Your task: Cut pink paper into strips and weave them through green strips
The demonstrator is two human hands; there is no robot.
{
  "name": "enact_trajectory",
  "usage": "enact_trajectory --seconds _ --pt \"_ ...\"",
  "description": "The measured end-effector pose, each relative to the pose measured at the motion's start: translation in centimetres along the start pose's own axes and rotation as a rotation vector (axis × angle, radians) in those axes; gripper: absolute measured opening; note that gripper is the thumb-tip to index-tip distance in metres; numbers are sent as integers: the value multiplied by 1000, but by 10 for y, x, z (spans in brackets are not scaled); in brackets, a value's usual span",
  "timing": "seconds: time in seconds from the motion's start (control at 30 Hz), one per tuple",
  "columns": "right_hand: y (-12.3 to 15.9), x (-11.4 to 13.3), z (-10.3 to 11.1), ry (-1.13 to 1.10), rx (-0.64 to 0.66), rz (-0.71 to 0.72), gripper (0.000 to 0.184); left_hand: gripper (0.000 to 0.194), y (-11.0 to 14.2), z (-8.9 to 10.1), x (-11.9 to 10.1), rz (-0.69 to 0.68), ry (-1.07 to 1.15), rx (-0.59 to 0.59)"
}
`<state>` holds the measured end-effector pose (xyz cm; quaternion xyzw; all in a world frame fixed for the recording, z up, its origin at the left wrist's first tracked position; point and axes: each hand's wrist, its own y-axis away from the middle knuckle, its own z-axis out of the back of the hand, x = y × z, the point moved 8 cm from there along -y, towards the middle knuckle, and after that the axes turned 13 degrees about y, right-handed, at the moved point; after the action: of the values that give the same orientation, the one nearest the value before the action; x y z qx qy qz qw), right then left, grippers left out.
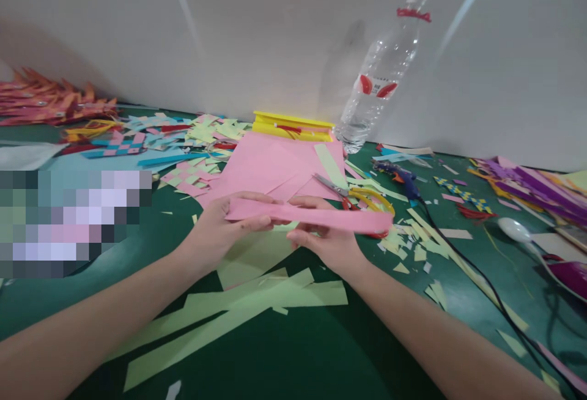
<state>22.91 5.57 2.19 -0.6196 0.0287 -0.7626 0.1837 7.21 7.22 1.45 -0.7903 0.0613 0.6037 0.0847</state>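
Observation:
Between my two hands a pink paper strip [312, 214] is held lengthwise above the table. My left hand [224, 222] pinches its left end between thumb and fingers. My right hand [325, 241] grips the strip near its middle, and the right end sticks out past the fingers. Behind the hands lie pink paper sheets [270, 161], with yellow-handled scissors [371, 198] on their right edge. Below the hands are a light green sheet [252, 256] and several light green strips [202, 333], some crossing each other.
A clear water bottle [385, 76] leans against the wall beside a yellow tray-like piece [293, 123]. To the right, a glue gun [398, 177] trails a black cord [463, 253]. Paper scraps [419, 247] and a white spoon [516, 230] lie there; orange folded paper [55, 100] sits far left.

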Motion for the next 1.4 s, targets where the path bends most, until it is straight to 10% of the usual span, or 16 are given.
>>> enact_trajectory --seconds 0.77,1.4 --pt "-3 -11 13 -50 -138 -76 29 40 1 -2 1 0 -211 76" --pt "-4 -8 3 39 28 -29 41 33 5 -8 -5 -5 -293 118"
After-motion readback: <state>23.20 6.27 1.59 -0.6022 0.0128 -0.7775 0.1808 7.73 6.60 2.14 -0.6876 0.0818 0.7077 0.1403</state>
